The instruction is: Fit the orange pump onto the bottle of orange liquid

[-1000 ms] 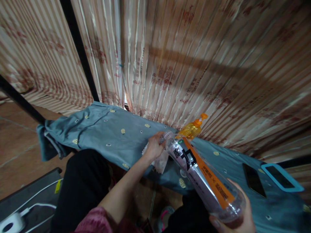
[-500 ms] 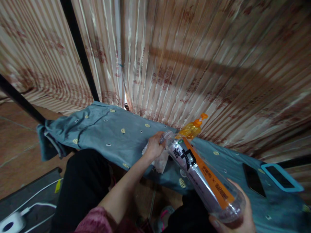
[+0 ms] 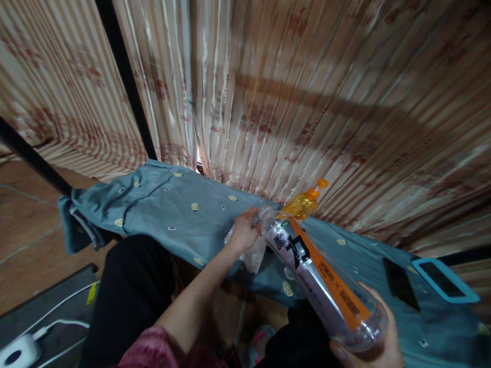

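Observation:
My right hand point(image 3: 378, 347) grips the base of a large clear plastic bottle point(image 3: 322, 286) with an orange and black label, tilted so its neck points away from me. My left hand point(image 3: 243, 232) is closed at the bottle's mouth, fingers on a small clear cap point(image 3: 257, 219). A white crumpled tissue or cloth point(image 3: 253, 255) lies under that hand on the blue patterned sheet point(image 3: 169, 209). Just behind the bottle's neck stands a yellow spray bottle point(image 3: 305, 202) with an orange nozzle.
A black phone point(image 3: 401, 283) and a device in a light blue case point(image 3: 445, 280) lie on the sheet at the right. Striped curtains point(image 3: 307, 97) hang behind. A black metal post point(image 3: 126, 82) rises at the left. A white charger point(image 3: 17, 352) with cables sits at bottom left.

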`<control>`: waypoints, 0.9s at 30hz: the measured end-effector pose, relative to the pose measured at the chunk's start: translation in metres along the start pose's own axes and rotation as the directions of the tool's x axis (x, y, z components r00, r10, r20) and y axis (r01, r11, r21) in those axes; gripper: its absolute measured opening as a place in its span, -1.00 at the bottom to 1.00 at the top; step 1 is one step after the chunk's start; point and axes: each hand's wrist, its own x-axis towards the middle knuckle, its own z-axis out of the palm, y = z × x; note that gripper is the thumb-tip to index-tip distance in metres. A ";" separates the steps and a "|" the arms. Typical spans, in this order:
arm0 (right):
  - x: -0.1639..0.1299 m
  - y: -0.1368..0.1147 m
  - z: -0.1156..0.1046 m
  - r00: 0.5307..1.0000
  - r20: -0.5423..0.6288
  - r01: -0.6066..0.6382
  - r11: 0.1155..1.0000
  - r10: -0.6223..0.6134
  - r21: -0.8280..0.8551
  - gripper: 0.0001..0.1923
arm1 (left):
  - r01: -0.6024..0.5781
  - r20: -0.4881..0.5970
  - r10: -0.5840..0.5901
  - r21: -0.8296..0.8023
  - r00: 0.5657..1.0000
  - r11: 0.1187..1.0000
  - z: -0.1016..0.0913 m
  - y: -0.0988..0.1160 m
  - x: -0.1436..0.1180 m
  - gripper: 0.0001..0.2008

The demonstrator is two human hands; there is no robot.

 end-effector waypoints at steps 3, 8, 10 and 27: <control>0.001 0.000 0.000 1.000 -0.005 0.017 1.000 -0.017 -0.020 -0.01 | 0.003 0.001 -0.003 -0.004 1.000 1.000 0.000 0.001 0.000 -0.76; 0.000 -0.001 0.001 0.999 -0.018 0.026 0.999 -0.026 -0.018 0.00 | 0.003 0.003 -0.003 -0.003 1.000 1.000 0.000 0.000 0.000 -0.75; 0.000 -0.001 0.001 1.000 -0.014 0.018 1.000 -0.018 -0.013 0.00 | 0.002 0.006 -0.002 0.001 1.000 1.000 0.000 0.000 0.000 -0.74; -0.001 -0.001 0.001 1.000 0.014 0.011 1.000 -0.011 -0.004 0.02 | -0.017 -0.004 0.017 -0.005 1.000 1.000 0.001 -0.002 0.001 -0.76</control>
